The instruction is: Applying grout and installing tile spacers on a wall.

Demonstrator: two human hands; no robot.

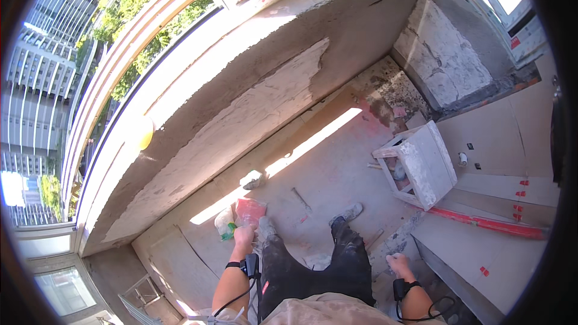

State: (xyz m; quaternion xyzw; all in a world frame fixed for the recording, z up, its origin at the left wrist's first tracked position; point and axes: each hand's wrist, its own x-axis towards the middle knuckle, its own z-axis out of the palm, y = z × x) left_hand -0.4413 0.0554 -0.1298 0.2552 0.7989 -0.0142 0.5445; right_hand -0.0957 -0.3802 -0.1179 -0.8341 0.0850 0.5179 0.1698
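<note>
Extending over the dusty, pale floor [205,238], the person's bare left hand [244,236] is shown with its fingers curled just beside a whitish, translucent plastic bag [224,219] marked with bright green at its lower end; whether the fingers are clamped on the green part cannot be told at this scale. A bright red plastic bag [250,209] is placed against the whitish one, ahead of the left hand and next to the person's left shoe. The bare right hand [398,263] is held lower, to the right of the dark, dust-marked trousers [349,259]; its fingers are drawn together, and whether anything is gripped by them cannot be told. Both wrists are encircled by black straps carrying small black devices. Beyond the bags, a rough, whitish-grey lump [251,179] is seen at the edge of a narrow band of sunlight, and a thin, long-handled tool [301,198] is laid on the floor between the lump and the right shoe. To the right, a white-smeared, box-shaped stool [430,165] is tipped on the floor, near a long red strip [487,222]. The far side is bounded by a low, grey, patchily plastered wall [265,84].
</note>
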